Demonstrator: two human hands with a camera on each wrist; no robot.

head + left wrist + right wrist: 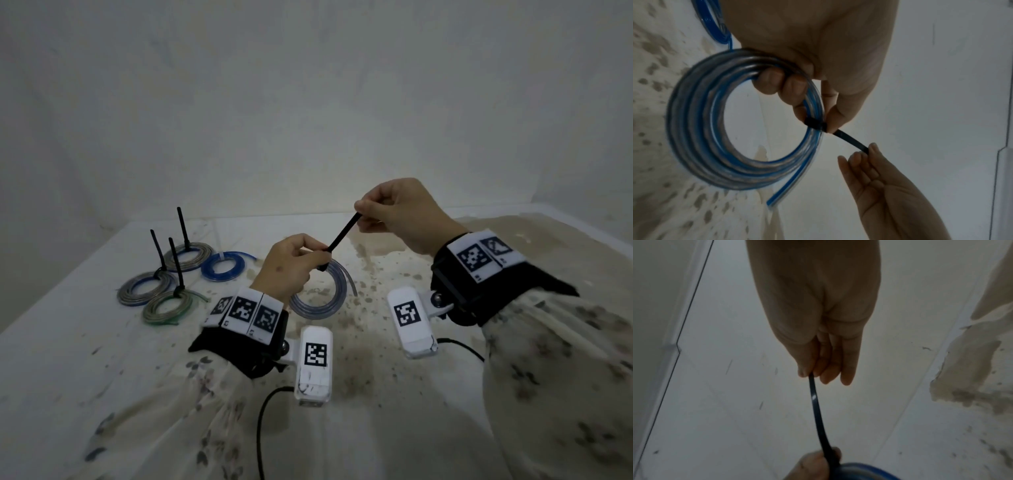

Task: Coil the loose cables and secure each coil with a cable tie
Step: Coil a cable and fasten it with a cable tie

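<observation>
Gripping one blue-clear coil [715, 129] in my left hand [287, 267], I pinch its black cable tie [342, 236] with my right hand [404, 214]; four tied coils [178, 274] lie left.

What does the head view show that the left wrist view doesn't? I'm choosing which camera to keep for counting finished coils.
Only the head view shows the three finished coils with upright black ties at the table's far left, the blue coil beside them seen whole, and both wrist cameras. Only the left wrist view shows the left hand's fingers hooked through the held coil, its blue stripe and the tie's loop around it. Both show the left hand holding that coil and the right hand pinching the black cable tie's tail.
</observation>
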